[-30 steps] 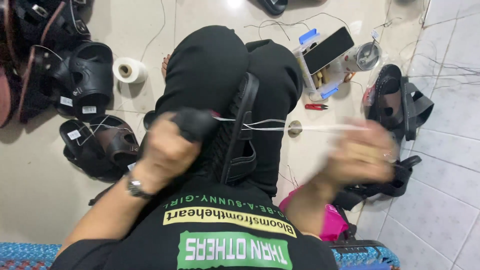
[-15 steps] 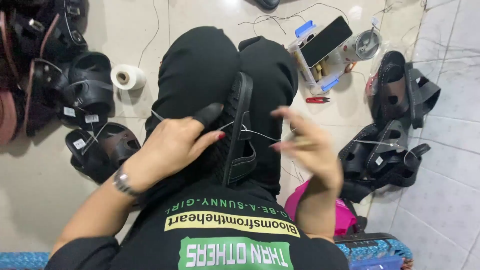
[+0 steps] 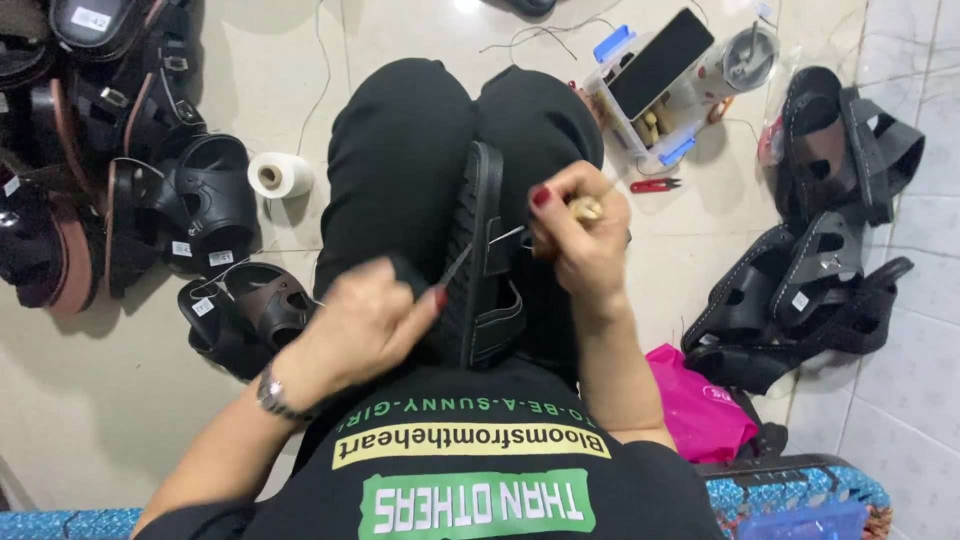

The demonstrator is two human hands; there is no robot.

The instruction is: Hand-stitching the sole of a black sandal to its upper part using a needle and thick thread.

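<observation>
A black sandal (image 3: 482, 262) stands on edge between my knees, sole to the left. My left hand (image 3: 358, 328) grips its sole edge, fingers pinching a pale thread (image 3: 458, 264) running toward the strap. My right hand (image 3: 580, 238) is closed around a wooden-handled awl (image 3: 586, 210), its metal tip against the sandal's side. I wear black trousers and a black shirt, and a watch (image 3: 272, 394) on my left wrist.
Black sandals are piled at left (image 3: 150, 190) and right (image 3: 810, 270). A white thread spool (image 3: 280, 175) lies on the tiled floor. A clear box (image 3: 650, 110) with a phone on top, a cup (image 3: 748, 55), red snips (image 3: 655, 185) and a pink bag (image 3: 700, 405) sit to the right.
My right hand came in from far right, where it had pulled the thread taut, back to the sandal's side. My left hand slid lower along the sole.
</observation>
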